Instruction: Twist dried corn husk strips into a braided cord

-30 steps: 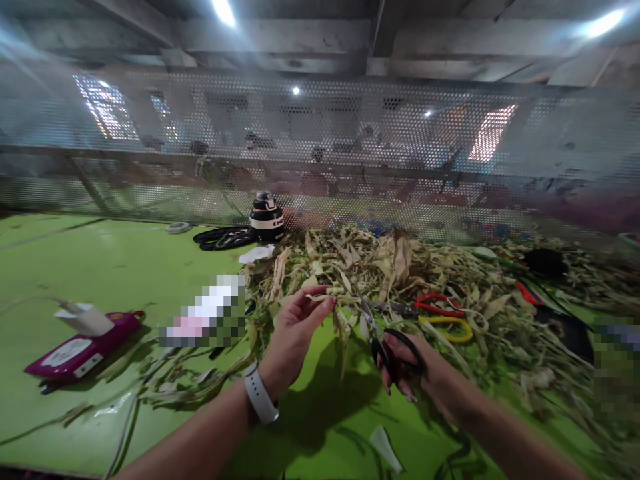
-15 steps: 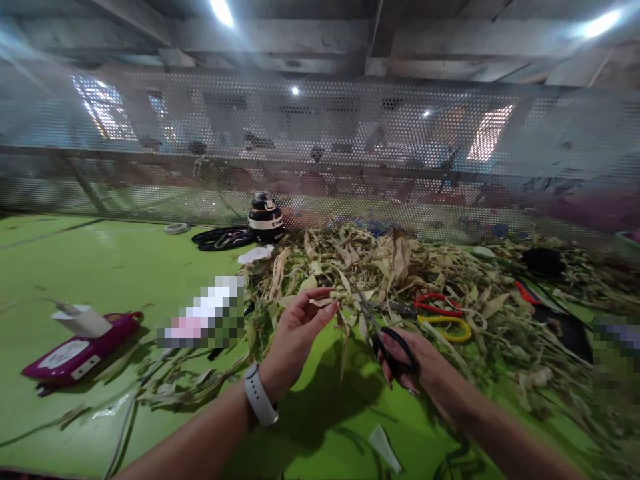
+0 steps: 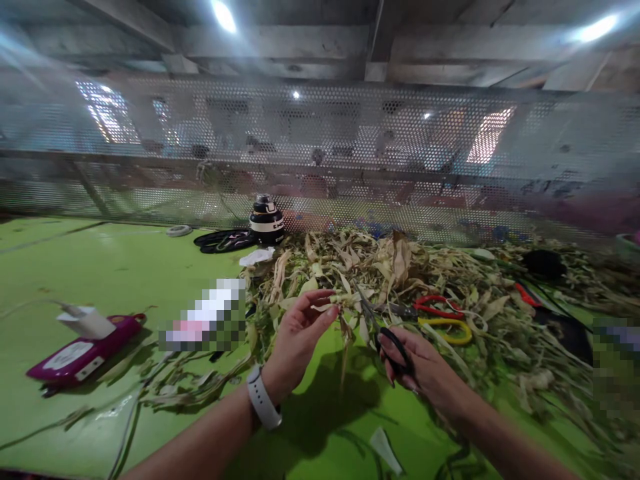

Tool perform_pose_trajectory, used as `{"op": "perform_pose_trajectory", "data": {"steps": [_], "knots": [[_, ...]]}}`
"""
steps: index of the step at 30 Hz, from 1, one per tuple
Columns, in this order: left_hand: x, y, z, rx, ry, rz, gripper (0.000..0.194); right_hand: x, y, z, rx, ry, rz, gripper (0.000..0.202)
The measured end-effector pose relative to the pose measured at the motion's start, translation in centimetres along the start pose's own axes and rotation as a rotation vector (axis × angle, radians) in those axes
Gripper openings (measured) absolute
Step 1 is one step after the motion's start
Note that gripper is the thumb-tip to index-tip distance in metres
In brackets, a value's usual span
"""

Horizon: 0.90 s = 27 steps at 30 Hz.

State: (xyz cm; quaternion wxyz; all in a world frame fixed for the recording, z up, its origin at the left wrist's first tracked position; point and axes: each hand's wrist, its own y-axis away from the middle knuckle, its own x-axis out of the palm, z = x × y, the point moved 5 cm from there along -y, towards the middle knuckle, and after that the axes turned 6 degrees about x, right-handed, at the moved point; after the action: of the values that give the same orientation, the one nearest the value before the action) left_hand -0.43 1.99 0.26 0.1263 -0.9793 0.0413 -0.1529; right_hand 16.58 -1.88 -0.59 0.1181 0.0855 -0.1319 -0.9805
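Observation:
A pale dried plant piece [image 3: 345,303] is pinched between the thumb and fingers of my left hand [image 3: 300,337], which wears a white wristband [image 3: 263,400]. From it a thin withered leaf hangs down. My right hand [image 3: 413,357] grips black-handled scissors [image 3: 393,348], their blades pointing up and left beside the plant piece. Whether the blade tips touch it cannot be made out. Behind both hands lies a wide heap of dried leaves and stems [image 3: 360,257].
Red-handled [image 3: 437,307] and yellow-handled [image 3: 450,330] scissors lie right of my hands. At left are a purple power strip [image 3: 85,353] with a white plug, a cable and a blurred-out object. A black bottle [image 3: 267,220] stands before a perforated metal screen [image 3: 345,160].
The scissors' handles have drawn closer together as the fingers of my right hand closed. My left hand keeps its pinch. The whole view has shifted slightly.

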Motion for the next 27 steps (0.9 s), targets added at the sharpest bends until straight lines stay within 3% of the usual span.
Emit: {"op": "perform_pose_trajectory", "data": {"steps": [5, 11, 14, 18, 20, 27], "knots": [[-0.2, -0.1, 0.2, -0.065, 0.092, -0.054, 0.039, -0.6, -0.4, 0.1, 0.009, 0.006, -0.064, 0.044], [-0.5, -0.6, 0.9, -0.108, 0.149, -0.052, 0.026, -1.1, -0.4, 0.5, -0.01, -0.048, -0.082, 0.046], [-0.7, -0.8, 0.9, -0.048, 0.115, -0.051, 0.022, -0.6, 0.3, 0.7, -0.028, -0.064, 0.016, 0.045], [-0.9, -0.8, 0.1, 0.092, 0.013, -0.088, 0.022, 1.1, 1.5, 0.8, -0.071, 0.002, 0.295, 0.05], [-0.8, -0.7, -0.2, 0.141, 0.029, -0.085, 0.02, 1.7, 1.9, 0.5, -0.065, 0.064, 0.377, 0.049], [0.0, -0.2, -0.1, 0.107, 0.168, -0.035, 0.017, 2.4, 2.1, 0.3, -0.024, 0.15, 0.405, 0.042]]}}
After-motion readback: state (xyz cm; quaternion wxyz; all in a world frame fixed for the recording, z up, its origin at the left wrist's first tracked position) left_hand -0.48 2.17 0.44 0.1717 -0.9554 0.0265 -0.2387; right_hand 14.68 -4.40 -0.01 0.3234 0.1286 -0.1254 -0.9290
